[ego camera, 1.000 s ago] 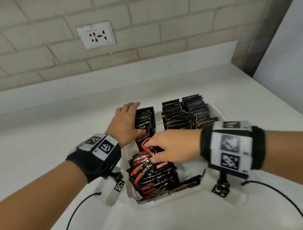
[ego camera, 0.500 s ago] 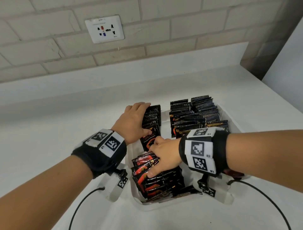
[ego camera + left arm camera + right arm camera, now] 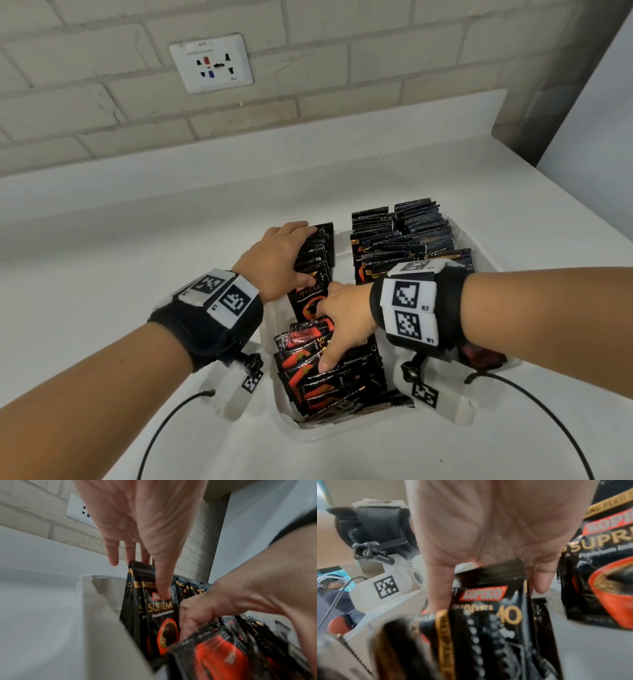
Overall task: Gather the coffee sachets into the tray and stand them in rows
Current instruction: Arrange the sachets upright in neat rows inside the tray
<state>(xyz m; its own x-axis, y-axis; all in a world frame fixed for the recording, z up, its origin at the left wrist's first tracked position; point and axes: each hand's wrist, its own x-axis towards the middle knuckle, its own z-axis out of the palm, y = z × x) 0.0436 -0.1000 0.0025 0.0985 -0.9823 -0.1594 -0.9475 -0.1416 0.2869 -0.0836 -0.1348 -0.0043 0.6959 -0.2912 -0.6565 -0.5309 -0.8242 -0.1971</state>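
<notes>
You are mid-way through standing the left-hand row: your left hand (image 3: 274,263) braces the upright sachets (image 3: 317,253) at the far end of the white tray (image 3: 479,240), fingers laid over their tops and thumb pressing the front sachet (image 3: 161,616), while your right hand (image 3: 342,318) reaches into the loose, slumped pile (image 3: 322,373) at the near end with thumb and fingers closed round a small bunch. The right-hand rows (image 3: 404,236) already stand packed. The next move, as I judge it, calls for you to lift that bunch, turn it upright and slide it against the braced stack without letting the stack topple forward. The sachets are thin, flat, glossy foil rectangles with serrated top edges, black with orange-red cup art, likely slippery and prone to fanning. The tray is smooth with low walls, resting on a matte white surface (image 3: 137,308).
</notes>
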